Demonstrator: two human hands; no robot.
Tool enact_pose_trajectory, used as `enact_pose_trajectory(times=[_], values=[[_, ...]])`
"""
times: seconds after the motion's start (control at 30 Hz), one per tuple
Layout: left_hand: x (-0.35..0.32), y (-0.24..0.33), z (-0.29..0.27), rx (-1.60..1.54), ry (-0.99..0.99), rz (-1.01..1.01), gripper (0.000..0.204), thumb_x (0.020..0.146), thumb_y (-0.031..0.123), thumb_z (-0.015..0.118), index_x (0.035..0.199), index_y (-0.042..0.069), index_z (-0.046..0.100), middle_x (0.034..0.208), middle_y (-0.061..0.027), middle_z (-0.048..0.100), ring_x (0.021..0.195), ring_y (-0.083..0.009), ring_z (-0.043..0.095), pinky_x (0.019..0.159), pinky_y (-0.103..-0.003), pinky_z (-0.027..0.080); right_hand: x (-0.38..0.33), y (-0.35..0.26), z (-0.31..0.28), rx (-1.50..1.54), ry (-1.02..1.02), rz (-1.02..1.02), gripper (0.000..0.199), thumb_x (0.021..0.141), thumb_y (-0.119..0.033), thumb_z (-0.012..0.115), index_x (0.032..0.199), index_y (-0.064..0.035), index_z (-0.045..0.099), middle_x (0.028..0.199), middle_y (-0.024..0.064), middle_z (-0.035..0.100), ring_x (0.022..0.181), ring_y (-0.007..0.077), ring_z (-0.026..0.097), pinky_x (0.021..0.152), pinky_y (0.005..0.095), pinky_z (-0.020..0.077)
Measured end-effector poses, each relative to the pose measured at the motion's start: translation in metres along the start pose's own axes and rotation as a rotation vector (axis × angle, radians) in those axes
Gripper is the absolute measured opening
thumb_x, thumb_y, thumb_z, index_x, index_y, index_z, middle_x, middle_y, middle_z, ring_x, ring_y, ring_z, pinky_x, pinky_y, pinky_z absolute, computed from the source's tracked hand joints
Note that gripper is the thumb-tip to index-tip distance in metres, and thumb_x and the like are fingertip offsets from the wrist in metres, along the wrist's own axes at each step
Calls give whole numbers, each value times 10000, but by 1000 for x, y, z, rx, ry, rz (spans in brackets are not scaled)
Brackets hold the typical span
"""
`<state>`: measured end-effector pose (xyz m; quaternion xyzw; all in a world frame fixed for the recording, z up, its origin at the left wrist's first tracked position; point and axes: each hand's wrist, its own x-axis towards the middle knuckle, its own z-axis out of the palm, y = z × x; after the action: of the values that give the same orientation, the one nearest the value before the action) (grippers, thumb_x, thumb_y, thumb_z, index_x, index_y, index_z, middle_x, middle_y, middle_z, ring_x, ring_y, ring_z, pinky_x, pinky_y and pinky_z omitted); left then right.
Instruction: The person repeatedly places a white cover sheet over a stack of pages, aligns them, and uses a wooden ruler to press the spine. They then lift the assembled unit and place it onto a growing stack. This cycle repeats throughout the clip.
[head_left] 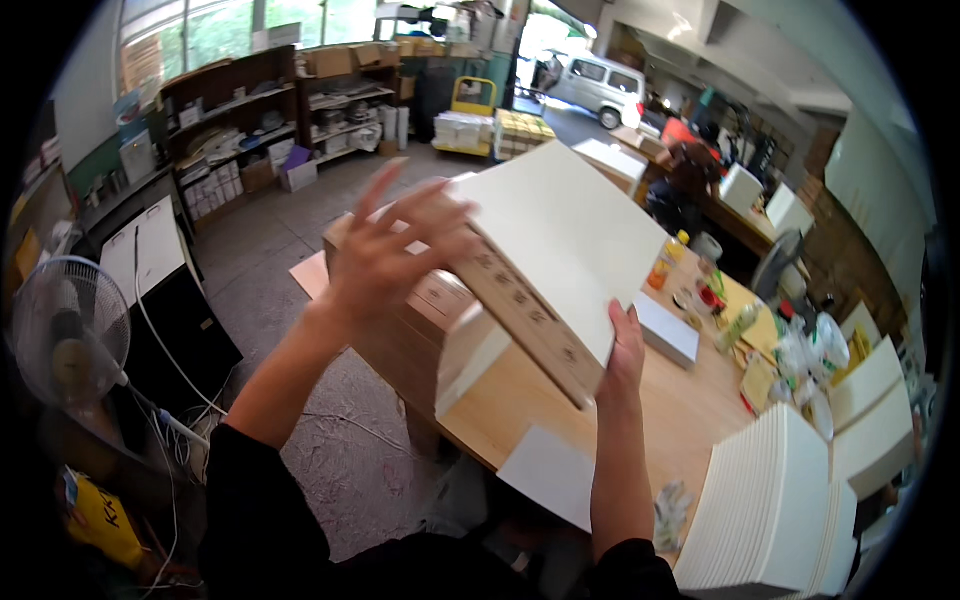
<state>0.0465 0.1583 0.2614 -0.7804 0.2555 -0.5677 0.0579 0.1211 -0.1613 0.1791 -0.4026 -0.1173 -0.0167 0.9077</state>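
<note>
A large flat white box [560, 235] with a brown side strip bearing dark printed marks [520, 305] is tilted above the table. My right hand [627, 350] grips its lower right corner, thumb on the white face. At its upper left end, my left hand [395, 245] has its fingers spread and smeared by motion; whether they touch the box I cannot tell. Below the box, a white-sided piece [470, 360] stands at the table's left edge, partly hidden. A white sheet or panel [550, 475] lies at the near edge of the wooden table [655, 420].
Stacked white panels [765, 500] stand at the near right. A white box [665, 330], bottles [668, 260] and plastic bags [820, 350] are farther along the table. A fan [72, 320] and black cabinet [165, 290] stand left. Another person [685, 180] sits at the far table.
</note>
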Motion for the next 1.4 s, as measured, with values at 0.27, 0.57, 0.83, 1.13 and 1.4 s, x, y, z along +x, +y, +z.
enact_pose_trajectory(times=[0.27,0.57,0.83,1.13,1.4], values=[[-137,-126,-5,-650,-439,-811,587,817,311,836,1360,122,721,1471,-71,655,1395,-271,573,1202,-417,436,49,72,83,-635,-124,113,330,1038,-269,664,1158,36,624,770,20,636,521,85,510,458,240,364],[-148,-123,18,-966,-385,-1167,529,908,78,695,1435,69,654,1364,-89,685,1238,-213,625,1089,-360,487,41,48,65,-561,-138,149,478,1050,-322,667,1311,71,587,874,62,700,554,70,526,501,229,409],[-45,-16,29,-807,343,-666,525,1128,378,461,1524,37,506,1489,-152,569,1429,-262,514,1215,-428,405,-184,9,-74,-546,223,137,219,1084,-206,599,1134,-20,702,849,51,712,710,77,621,634,233,499],[201,415,76,-1784,-401,395,350,895,48,777,1239,37,711,1178,-134,760,1178,-340,687,990,-421,549,-296,-105,-88,-847,404,-279,160,1040,-100,651,1137,14,708,853,81,728,771,112,701,674,267,542],[243,535,77,-1609,-341,826,525,778,261,890,1283,212,753,1365,-110,638,1227,-342,632,1005,-456,535,-349,-202,-103,-1780,864,-683,224,930,-107,744,1128,-10,707,1231,142,692,764,267,743,678,341,593]])
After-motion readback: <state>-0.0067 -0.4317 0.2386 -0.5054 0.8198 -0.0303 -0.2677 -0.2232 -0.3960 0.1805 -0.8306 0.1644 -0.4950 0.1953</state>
